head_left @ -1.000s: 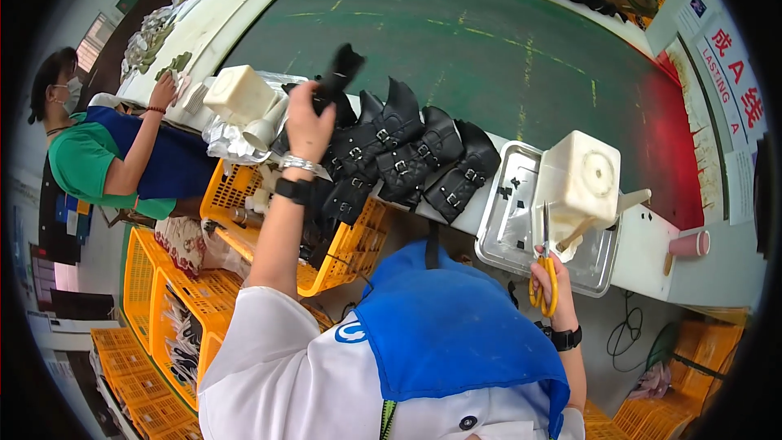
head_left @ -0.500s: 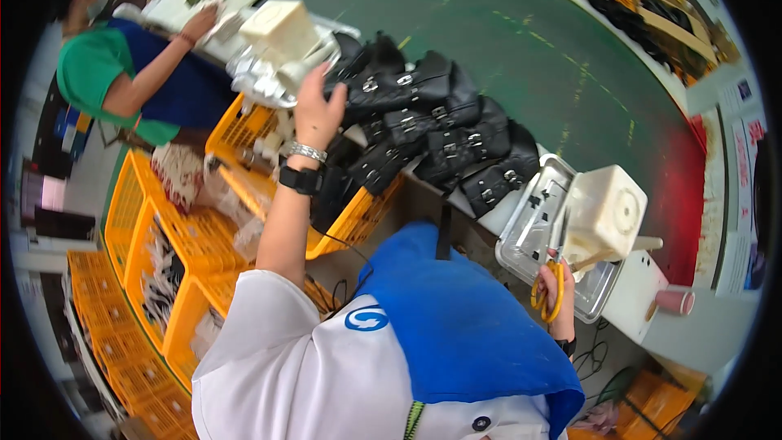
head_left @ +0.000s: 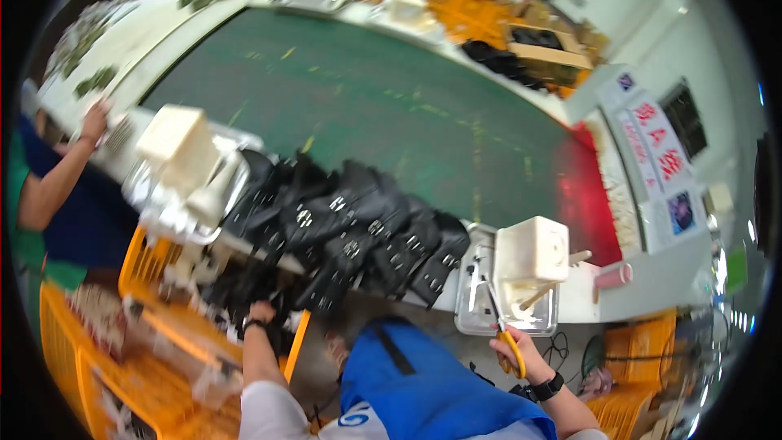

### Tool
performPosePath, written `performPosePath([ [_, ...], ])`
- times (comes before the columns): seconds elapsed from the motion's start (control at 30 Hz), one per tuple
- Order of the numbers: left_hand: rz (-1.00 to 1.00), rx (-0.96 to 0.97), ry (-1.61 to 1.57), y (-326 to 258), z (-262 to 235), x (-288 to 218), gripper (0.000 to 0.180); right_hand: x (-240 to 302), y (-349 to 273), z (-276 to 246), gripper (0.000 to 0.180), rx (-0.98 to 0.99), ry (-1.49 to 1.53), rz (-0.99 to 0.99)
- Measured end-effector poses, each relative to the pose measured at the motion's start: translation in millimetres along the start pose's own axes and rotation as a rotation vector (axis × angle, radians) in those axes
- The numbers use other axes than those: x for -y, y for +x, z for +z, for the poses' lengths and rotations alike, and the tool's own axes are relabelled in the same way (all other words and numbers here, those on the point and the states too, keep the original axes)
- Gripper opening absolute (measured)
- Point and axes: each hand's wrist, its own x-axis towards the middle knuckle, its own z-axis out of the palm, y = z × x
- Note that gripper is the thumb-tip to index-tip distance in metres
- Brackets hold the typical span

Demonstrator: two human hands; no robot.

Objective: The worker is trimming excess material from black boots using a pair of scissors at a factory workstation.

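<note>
My left hand [head_left: 261,310] is down at the yellow crate [head_left: 167,257], against dark black pieces [head_left: 244,283] there. Its fingers are blurred and partly hidden, so any grip is unclear. My right hand [head_left: 529,356] holds scissors [head_left: 511,349] by their yellow handles, blades pointing away from me over the edge of a clear plastic tray [head_left: 468,315]. Between the hands, on the near edge of the table, lies a heap of black leather-like pieces [head_left: 350,220] with straps and silver buckles.
A cream square container [head_left: 533,251] stands in the right tray, a similar one [head_left: 173,143] at the left tray. A pink cup [head_left: 615,275] lies far right. Behind the heap runs a green belt surface [head_left: 366,106]. A co-worker's arm [head_left: 61,171] reaches in at left; yellow crates [head_left: 73,350] stand below.
My left hand has dropped from beside the left tray and the black heap into the yellow crate. My right hand still holds the scissors. The view has swung, showing more of the far table.
</note>
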Motion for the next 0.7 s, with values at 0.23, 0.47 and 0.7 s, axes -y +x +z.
performPosePath([
  [0.23,-0.466,-0.236,-0.324,-16,-41,-19,0.027,9,-32,18,0.041,-0.102,-0.001,0.064],
  [0.47,-0.270,-0.866,-0.432,-115,-100,59,0.024,0,5,14,0.038,0.013,0.080,-0.300],
  [0.7,0.110,-1.600,-0.424,-296,-256,-125,0.015,-4,37,-2,0.041,0.021,0.197,-0.492],
])
